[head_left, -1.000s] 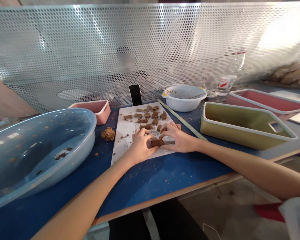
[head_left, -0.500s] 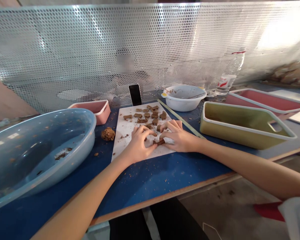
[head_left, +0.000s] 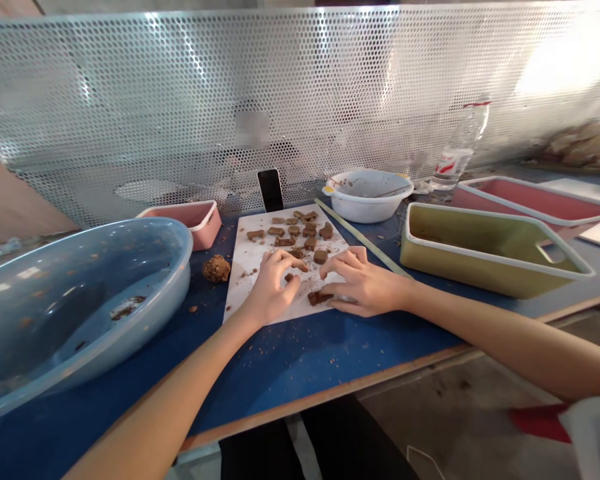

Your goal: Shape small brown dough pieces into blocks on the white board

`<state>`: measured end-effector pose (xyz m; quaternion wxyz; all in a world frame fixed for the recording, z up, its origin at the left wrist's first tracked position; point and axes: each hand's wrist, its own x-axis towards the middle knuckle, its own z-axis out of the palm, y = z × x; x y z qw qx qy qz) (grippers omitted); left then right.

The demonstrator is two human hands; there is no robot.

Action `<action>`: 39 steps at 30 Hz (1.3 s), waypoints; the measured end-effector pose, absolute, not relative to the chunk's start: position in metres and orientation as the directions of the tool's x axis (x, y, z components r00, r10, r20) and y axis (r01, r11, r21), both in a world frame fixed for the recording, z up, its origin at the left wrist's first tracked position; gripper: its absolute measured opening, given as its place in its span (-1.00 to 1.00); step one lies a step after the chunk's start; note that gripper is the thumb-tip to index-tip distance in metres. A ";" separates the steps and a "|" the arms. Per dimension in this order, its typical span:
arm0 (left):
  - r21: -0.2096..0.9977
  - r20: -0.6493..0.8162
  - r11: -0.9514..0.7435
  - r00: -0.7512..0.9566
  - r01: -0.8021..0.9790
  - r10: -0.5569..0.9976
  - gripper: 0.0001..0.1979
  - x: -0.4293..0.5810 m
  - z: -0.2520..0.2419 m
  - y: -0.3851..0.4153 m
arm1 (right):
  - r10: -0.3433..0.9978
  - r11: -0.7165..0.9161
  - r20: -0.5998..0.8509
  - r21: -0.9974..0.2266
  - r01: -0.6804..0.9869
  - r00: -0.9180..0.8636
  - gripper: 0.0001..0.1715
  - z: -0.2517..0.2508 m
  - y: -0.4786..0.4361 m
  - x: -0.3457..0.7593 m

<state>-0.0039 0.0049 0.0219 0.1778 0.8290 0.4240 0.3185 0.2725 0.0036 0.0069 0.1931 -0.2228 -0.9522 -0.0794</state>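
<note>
We had both hands on the near part of the white board (head_left: pixel 253 267) on the blue desk (head_left: pixel 300 353). Our left hand (head_left: pixel 273 290) was loosely curled, fingertips bent down toward a small brown crumb (head_left: pixel 289 277), gripping nothing we could make out. Our right hand (head_left: pixel 363 283) lay spread, fingers arched, its thumb touching a flat brown dough piece (head_left: pixel 319 297) resting on the board. Farther back on the board sat the shaped dough pieces (head_left: pixel 300 233). A dough ball (head_left: pixel 216 267) lay left of the board, beside the big blue basin (head_left: pixel 80 300). A yellow tray (head_left: pixel 485 250) stood to the right.
</note>
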 end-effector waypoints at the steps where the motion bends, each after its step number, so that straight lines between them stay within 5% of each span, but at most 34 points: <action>1: 0.562 0.380 -0.578 0.436 0.592 0.816 -0.76 -0.004 0.022 0.005 | 0.386 0.893 0.401 0.065 0.446 -0.831 -0.69 0.008 0.003 0.273; 12: 0.551 0.409 -0.588 0.423 0.592 0.809 -0.76 -0.004 0.018 0.007 | 0.366 0.906 0.315 0.095 0.413 -0.876 -0.59 0.011 -0.001 0.275; 21: 0.574 0.380 -0.569 0.423 0.589 0.822 -0.74 -0.003 0.019 0.006 | 0.354 0.920 0.335 0.041 0.389 -0.873 -0.64 0.011 -0.005 0.271; 29: 0.581 0.372 -0.564 0.425 0.587 0.825 -0.75 -0.005 0.018 0.006 | 0.299 0.913 0.441 0.126 0.389 -0.846 -0.63 0.006 -0.005 0.273; 39: 0.573 0.374 -0.561 0.418 0.598 0.828 -0.74 -0.004 0.017 0.007 | 0.305 0.915 0.405 0.125 0.383 -0.862 -0.67 0.006 -0.006 0.270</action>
